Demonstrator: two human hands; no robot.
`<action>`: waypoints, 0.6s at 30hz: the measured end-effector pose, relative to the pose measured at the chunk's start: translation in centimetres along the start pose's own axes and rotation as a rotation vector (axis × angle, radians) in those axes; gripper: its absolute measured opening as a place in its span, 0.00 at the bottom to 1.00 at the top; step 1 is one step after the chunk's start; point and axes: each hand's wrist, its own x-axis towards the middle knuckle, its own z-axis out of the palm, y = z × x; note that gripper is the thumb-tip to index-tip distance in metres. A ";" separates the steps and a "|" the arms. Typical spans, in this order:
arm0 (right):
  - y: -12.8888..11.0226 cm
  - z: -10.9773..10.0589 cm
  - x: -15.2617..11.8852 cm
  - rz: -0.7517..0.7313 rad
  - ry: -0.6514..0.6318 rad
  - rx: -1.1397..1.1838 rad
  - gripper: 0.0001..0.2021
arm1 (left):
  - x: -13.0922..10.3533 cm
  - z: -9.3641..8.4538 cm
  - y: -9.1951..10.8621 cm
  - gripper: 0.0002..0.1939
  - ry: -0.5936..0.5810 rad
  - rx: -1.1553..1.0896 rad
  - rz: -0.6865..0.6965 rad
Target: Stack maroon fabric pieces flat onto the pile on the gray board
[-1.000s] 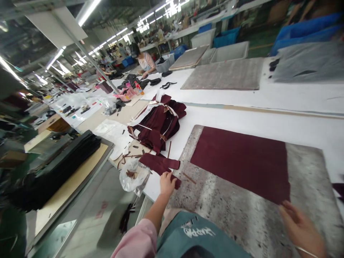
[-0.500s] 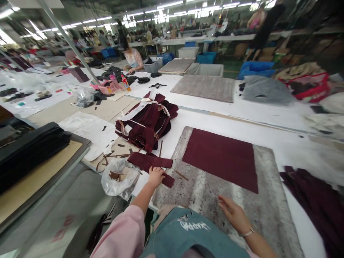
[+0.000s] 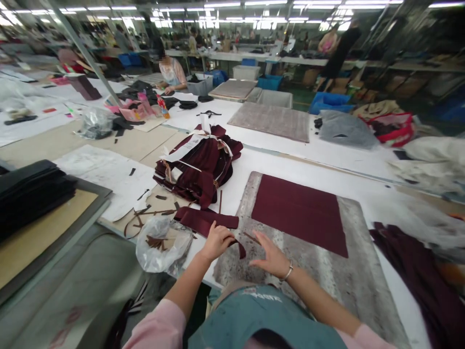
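Observation:
My left hand [image 3: 218, 241] is closed on the end of a small maroon fabric strip [image 3: 240, 249], which curls up beyond the fingers over the left edge of the grey mottled board [image 3: 283, 242]. To its right, my right hand [image 3: 271, 257] is open, thumb and fingers apart and holding nothing, just beside that strip. Past its fingertips lies a thin brown strip [image 3: 251, 237] on the board. Behind my left hand rests a longer maroon fabric strip [image 3: 209, 219]. A large maroon fabric panel [image 3: 300, 213] lies flat across the far part of the board.
A tied bundle of maroon pieces [image 3: 199, 169] sits beyond my left hand. A clear plastic bag [image 3: 163, 245] of brown strips is at the near edge. Maroon fabric [image 3: 410, 271] is piled at right, black sheets [image 3: 32, 194] at left. A co-worker [image 3: 172, 75] works across the table.
My left hand has taken hold of the small maroon strip and lifted its end. My right hand has moved left toward it, fingers spreading. The camera view has shifted slightly.

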 end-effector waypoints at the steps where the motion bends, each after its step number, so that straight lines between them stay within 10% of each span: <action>1: -0.6 0.9 0.6 -0.005 -0.022 -0.010 0.50 | -0.1 0.1 0.5 0.06 0.010 -0.017 0.011; 4: -1.7 3.0 1.5 0.013 -0.047 0.012 0.51 | 0.0 0.8 1.8 0.06 0.022 -0.069 0.031; 9: -2.0 2.4 1.6 0.145 0.025 0.111 0.17 | 0.7 1.7 2.9 0.08 0.014 -0.234 0.028; 18: 0.6 -6.4 -1.6 0.523 0.069 0.275 0.14 | 2.4 1.6 -1.4 0.14 -0.592 -0.617 -0.079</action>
